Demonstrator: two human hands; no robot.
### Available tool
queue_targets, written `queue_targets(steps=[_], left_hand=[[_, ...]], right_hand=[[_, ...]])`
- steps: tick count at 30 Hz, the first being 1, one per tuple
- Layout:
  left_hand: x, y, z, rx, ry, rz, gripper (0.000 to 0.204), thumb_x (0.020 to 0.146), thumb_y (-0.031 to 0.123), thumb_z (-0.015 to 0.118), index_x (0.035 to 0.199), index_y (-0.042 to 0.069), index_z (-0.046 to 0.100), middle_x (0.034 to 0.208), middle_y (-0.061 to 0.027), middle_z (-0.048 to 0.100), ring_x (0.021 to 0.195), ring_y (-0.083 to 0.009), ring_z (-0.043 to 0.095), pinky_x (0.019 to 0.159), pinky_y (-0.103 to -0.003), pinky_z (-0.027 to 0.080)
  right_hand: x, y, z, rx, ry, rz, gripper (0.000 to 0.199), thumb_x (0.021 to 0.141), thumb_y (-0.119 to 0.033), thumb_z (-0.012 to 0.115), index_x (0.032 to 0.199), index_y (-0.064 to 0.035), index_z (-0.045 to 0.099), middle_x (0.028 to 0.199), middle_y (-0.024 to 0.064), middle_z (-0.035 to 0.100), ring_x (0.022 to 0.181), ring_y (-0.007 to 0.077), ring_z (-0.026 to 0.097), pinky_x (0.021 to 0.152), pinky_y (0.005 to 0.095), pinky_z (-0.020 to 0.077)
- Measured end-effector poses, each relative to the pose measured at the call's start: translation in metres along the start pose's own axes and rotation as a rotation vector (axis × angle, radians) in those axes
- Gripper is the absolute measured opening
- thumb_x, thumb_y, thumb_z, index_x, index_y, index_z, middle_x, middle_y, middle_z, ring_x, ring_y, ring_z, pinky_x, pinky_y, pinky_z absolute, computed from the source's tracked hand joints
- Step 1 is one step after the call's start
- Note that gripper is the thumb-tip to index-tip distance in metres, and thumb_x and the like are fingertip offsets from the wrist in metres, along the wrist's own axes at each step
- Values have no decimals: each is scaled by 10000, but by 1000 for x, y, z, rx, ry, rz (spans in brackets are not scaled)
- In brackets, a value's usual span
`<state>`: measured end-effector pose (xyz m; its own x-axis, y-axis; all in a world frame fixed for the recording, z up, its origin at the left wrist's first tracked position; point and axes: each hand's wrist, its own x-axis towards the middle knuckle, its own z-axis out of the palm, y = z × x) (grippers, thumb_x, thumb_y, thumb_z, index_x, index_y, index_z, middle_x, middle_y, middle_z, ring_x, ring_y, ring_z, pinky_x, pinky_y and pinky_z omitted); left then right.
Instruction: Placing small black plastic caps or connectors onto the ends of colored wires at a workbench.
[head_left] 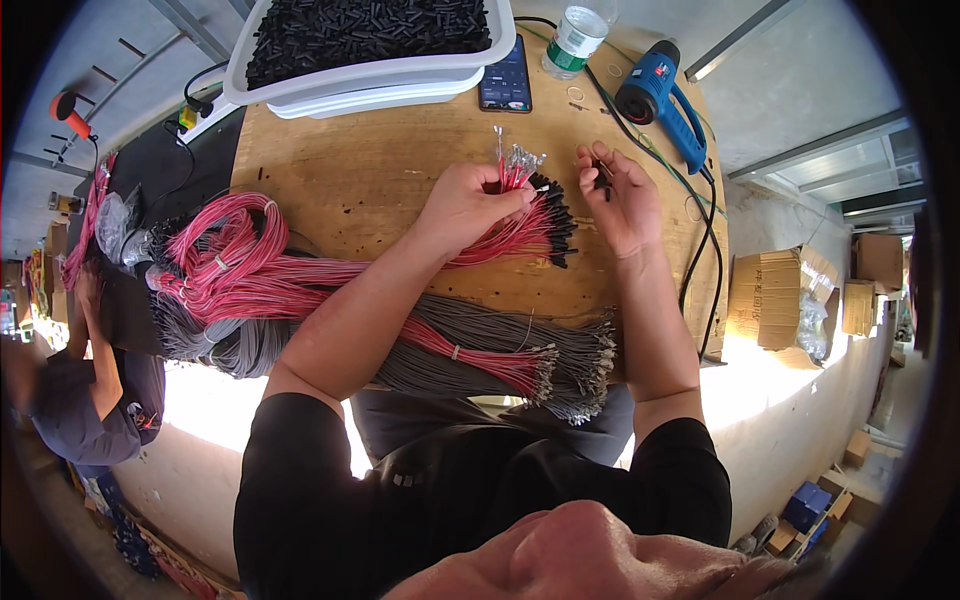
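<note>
My left hand (pixel 462 207) is closed round a bunch of red wires, whose bare metal terminals (pixel 520 160) stick up past the thumb and fingers. Beside that hand, more ends of the red wires fan out, capped with short black tubes (pixel 560 228). A few loose black tubes (pixel 602 182) lie in the curled fingers of my right hand (pixel 632 207), palm up and apart from the wires. Nearer to me, another tied red wire bundle (pixel 480 366) rests on long grey wires (pixel 450 335), their metal ends pointing right.
A white tub (pixel 380 88) full of black tubes stands at the back, beside a phone (pixel 505 80) and a water bottle (pixel 575 45). A blue heat gun (pixel 660 100) with its cable lies at the right. Coiled red wires (pixel 235 235) lie left; another person (pixel 95 390) works there.
</note>
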<state>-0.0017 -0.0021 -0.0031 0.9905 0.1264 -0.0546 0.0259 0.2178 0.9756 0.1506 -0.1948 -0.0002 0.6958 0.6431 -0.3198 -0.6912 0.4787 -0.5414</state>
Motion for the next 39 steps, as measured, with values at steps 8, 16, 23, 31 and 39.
queue_targets(steps=[8,16,23,31,39], left_hand=[[-2,6,2,-44,16,-22,143,936,62,669,1003,-64,667,830,-66,657,743,-111,598,707,-247,496],[-1,5,2,-52,40,-63,147,935,62,670,1012,-62,667,842,-73,666,749,-115,608,716,-248,504],[-2,5,1,-42,42,-58,151,934,69,675,1009,-61,671,837,-69,667,748,-113,608,715,-248,504],[-2,5,2,-50,49,-42,156,931,83,681,990,-63,681,823,-67,677,733,-105,612,695,-246,499],[-2,3,1,-98,64,-51,160,929,87,686,992,-60,688,827,-72,687,727,-103,619,687,-244,505]], right_hand=[[4,9,-8,-41,-15,-43,235,1000,25,470,1221,69,537,1138,190,609,960,218,615,838,250,556],[3,9,-9,-25,-74,-34,213,1013,-5,501,1211,59,542,1120,200,641,876,188,634,740,195,572],[-1,12,6,-99,34,-53,227,978,61,498,1200,88,540,1186,200,613,1034,240,656,901,235,582],[2,11,-2,-61,-75,-9,253,981,64,484,1230,78,526,1128,186,625,1017,253,668,896,267,597],[-2,10,2,-137,-97,27,269,984,-2,540,1249,38,560,1017,139,665,843,181,648,691,205,552]])
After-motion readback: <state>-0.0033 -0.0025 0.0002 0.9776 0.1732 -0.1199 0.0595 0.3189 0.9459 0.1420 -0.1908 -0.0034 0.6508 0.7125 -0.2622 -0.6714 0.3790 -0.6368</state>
